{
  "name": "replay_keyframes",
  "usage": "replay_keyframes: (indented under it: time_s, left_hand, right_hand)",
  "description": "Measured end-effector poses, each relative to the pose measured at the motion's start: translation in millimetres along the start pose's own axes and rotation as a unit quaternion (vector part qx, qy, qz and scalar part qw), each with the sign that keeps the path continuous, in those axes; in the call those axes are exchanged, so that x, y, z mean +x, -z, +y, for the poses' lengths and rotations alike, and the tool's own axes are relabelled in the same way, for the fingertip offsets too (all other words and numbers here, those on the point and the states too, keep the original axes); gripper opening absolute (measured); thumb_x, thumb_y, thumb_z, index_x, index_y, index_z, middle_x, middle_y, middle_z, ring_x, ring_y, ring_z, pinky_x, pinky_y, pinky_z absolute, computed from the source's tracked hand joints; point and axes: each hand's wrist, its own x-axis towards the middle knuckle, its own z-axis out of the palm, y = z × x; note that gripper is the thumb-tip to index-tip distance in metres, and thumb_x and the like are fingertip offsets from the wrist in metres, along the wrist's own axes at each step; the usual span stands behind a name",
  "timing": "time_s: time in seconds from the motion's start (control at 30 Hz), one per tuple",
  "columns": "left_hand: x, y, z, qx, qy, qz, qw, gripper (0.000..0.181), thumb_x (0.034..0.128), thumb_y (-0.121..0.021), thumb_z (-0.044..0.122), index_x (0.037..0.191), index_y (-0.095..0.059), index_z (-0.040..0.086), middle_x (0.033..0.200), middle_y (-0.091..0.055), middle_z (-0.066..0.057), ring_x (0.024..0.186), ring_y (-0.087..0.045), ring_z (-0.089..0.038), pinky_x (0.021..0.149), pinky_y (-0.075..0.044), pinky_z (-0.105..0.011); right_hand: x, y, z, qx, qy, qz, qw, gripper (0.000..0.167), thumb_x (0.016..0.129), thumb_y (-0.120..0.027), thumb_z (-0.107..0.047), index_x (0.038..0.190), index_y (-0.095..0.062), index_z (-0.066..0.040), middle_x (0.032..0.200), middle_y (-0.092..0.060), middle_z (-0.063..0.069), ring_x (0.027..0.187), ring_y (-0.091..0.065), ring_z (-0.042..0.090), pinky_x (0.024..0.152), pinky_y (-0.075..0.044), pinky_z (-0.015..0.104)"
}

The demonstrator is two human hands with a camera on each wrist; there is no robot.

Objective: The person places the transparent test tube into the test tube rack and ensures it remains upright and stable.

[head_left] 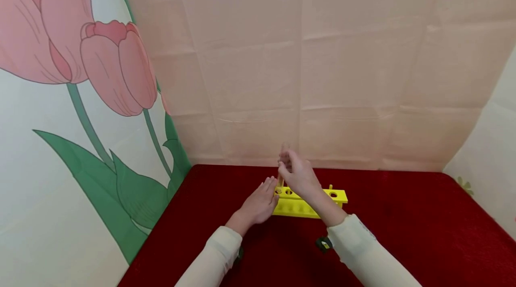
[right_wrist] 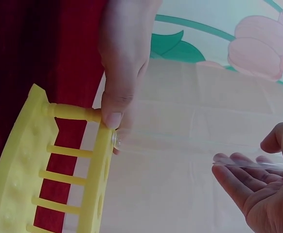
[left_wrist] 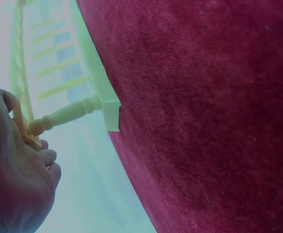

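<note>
A yellow test tube rack (head_left: 298,208) stands on the red cloth. My left hand (head_left: 260,202) grips its left end, the thumb (right_wrist: 114,119) and fingers on either side of the top plate in the wrist views. My right hand (head_left: 298,173) is above the rack and holds a clear glass test tube (head_left: 281,182) between thumb and curled fingers. The tube stands nearly upright, its lower end at the leftmost hole, beside the left thumb. How far it sits in the hole I cannot tell. Other round holes show in the top plate.
Red cloth (head_left: 403,224) covers the table around the rack. A plain beige sheet (head_left: 342,76) hangs behind it, and a tulip-printed sheet (head_left: 113,76) is at the left. Small yellow pegs (right_wrist: 63,177) run between the rack's base and top plate.
</note>
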Motion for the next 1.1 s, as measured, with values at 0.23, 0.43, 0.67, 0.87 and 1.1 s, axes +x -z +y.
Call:
replay_keyframes:
  time_s: [0.23, 0.43, 0.67, 0.87, 1.1]
  left_hand:
    - [-0.3, -0.2, -1.2, -0.001, -0.003, 0.001, 1.0, 0.059, 0.1123, -0.029, 0.036, 0.163, -0.015, 0.008, 0.17, -0.013, -0.007, 0.157, -0.009, -0.021, 0.126, -0.016, -0.04]
    - [-1.2, 0.1, -0.9, -0.007, -0.002, -0.001, 1.0, 0.06, 0.1122, -0.029, 0.037, 0.164, -0.014, 0.009, 0.17, -0.012, -0.006, 0.157, -0.008, -0.021, 0.126, -0.016, -0.041]
    - [-2.6, 0.1, -0.8, -0.003, -0.003, 0.0, 1.0, 0.061, 0.1122, -0.028, 0.038, 0.164, -0.013, 0.01, 0.17, -0.011, -0.005, 0.157, -0.008, -0.021, 0.126, -0.017, -0.041]
    - [-2.0, -0.7, -0.7, -0.005, -0.001, 0.0, 1.0, 0.06, 0.1123, -0.028, 0.038, 0.164, -0.012, 0.011, 0.171, -0.01, -0.004, 0.157, -0.007, -0.02, 0.126, -0.017, -0.041]
    - [-1.0, -1.7, -0.9, -0.002, 0.001, -0.001, 1.0, 0.06, 0.1124, -0.028, 0.037, 0.164, -0.012, 0.011, 0.17, -0.011, -0.005, 0.157, -0.007, -0.02, 0.126, -0.016, -0.04]
  right_hand:
    - [0.0, -1.7, 0.6, -0.008, 0.001, -0.005, 1.0, 0.021, 0.1, -0.06, -0.009, 0.121, -0.06, -0.004, 0.108, -0.071, 0.012, 0.097, -0.07, 0.024, 0.089, -0.059, 0.041]
    - [-0.3, -3.0, 1.5, -0.012, 0.005, -0.008, 0.9999, 0.025, 0.101, -0.06, -0.01, 0.124, -0.06, -0.002, 0.113, -0.071, 0.015, 0.1, -0.071, 0.027, 0.089, -0.059, 0.042]
    - [-0.1, -5.7, 3.5, -0.02, 0.009, -0.011, 0.9997, 0.024, 0.1, -0.062, -0.012, 0.123, -0.061, -0.003, 0.112, -0.072, 0.013, 0.098, -0.071, 0.026, 0.086, -0.06, 0.041]
    - [0.9, -7.4, 5.9, -0.025, 0.003, -0.015, 0.9996, 0.023, 0.1, -0.062, -0.011, 0.122, -0.061, -0.003, 0.109, -0.071, 0.011, 0.095, -0.07, 0.024, 0.081, -0.061, 0.038]
    - [2.1, -9.2, 8.4, -0.021, -0.005, -0.019, 0.9996, 0.019, 0.1, -0.062, -0.012, 0.118, -0.061, -0.004, 0.105, -0.071, 0.011, 0.085, -0.068, 0.021, 0.066, -0.06, 0.03]
